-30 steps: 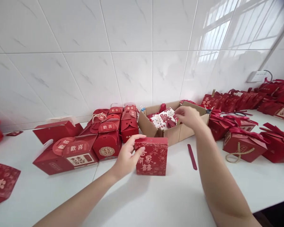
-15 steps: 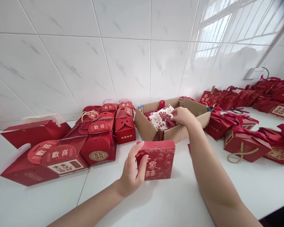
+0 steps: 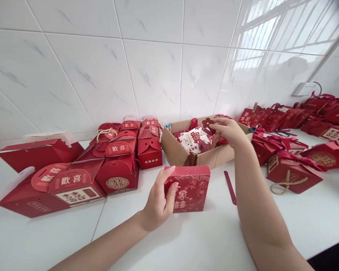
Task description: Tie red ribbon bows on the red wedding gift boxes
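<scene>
My left hand (image 3: 159,197) grips a flat red gift box (image 3: 192,192) by its left side, thumb across the printed front. The box stands upright on the white table, a small hole in its top edge. Over the open cardboard box (image 3: 219,159), my right hand (image 3: 224,130) pinches a dark red flower-shaped piece (image 3: 206,123) between thumb and fingers. Below it in the cardboard box lie white-and-red printed cards (image 3: 190,138) and other red pieces. A narrow dark red strip (image 3: 230,187) rests on the table between the gift box and my right forearm.
Several red gift boxes (image 3: 81,188) are grouped on the left. More ribboned red boxes (image 3: 295,175) stand on the right, with a row of red bags (image 3: 282,114) behind. A tiled wall (image 3: 155,75) closes off the back; a white socket (image 3: 303,89) is fixed there.
My right hand has risen a little out of the cardboard box with the flower-shaped piece. A red box at the far right has shifted back. My left hand keeps its hold.
</scene>
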Demonstrator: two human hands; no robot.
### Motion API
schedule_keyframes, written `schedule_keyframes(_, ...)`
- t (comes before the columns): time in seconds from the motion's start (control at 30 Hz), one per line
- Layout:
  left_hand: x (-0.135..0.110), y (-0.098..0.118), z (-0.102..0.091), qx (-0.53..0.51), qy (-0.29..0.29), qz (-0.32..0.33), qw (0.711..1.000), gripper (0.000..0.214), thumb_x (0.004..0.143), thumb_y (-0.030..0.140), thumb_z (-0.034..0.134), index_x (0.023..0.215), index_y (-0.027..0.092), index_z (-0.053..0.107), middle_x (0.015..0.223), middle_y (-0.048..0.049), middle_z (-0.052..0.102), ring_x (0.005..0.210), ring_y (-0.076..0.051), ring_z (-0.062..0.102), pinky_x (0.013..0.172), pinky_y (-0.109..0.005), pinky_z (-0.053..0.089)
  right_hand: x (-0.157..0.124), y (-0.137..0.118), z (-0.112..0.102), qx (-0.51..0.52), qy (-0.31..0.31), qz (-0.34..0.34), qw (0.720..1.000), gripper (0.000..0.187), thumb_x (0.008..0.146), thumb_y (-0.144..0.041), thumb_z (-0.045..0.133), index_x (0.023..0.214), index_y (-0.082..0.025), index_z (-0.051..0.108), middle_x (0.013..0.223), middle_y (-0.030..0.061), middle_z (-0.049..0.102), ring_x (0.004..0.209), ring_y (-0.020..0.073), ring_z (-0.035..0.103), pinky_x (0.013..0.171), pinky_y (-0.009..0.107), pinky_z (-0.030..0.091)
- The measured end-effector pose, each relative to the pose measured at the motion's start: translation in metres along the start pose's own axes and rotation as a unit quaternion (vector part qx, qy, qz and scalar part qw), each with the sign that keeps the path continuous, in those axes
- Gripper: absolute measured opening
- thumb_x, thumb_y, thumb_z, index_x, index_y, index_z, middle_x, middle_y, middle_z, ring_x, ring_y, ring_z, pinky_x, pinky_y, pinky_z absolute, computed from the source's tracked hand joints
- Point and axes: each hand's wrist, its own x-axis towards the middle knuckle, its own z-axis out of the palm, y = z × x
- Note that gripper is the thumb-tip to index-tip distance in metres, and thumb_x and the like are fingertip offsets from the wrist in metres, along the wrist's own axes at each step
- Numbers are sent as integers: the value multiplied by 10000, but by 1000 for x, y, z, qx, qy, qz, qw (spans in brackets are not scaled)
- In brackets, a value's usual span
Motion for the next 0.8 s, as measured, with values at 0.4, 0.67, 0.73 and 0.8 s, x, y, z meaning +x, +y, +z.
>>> schedule_keyframes(0.4, 14, 11, -10, 22, 6, -71, 997, 465, 805, 52, 551, 1228, 230, 472, 1025, -48, 628, 890, -159, 641, 820, -282, 532, -12, -14, 1, 154, -44, -28, 987, 220, 670, -277, 776, 818, -158, 664, 655, -28, 563, 417, 12, 436, 355, 135, 328)
schedule_keyframes(0.67, 30, 19, -21, 18, 19, -159, 987, 348, 762, 73, 575, 1083, 206, 569, 979, -22, 672, 835, -136, 651, 777, -228, 520, -39, -39, 11, 153, -86, -75, 982, 277, 682, -278, 776, 912, -182, 656, 764, 5, 665, 440, 34, 515, 419, 162, 439)
schedule_keyframes(0.73, 32, 21, -22, 6, 10, -190, 982, 307, 762, 79, 554, 1045, 192, 592, 976, -30, 674, 811, -136, 647, 744, -224, 517, -43, -42, 13, 156, -93, -76, 980, 332, 687, -279, 771, 985, -191, 655, 813, 17, 685, 450, 40, 534, 443, 175, 465)
schedule_keyframes(0.8, 33, 23, -22, -4, 1, -222, 975, 272, 760, 87, 534, 1005, 179, 610, 913, -28, 677, 719, -123, 633, 674, -216, 510, -47, -44, 14, 158, -91, -72, 981, 344, 685, -277, 771, 997, -189, 657, 809, 16, 687, 460, 47, 553, 445, 175, 467)
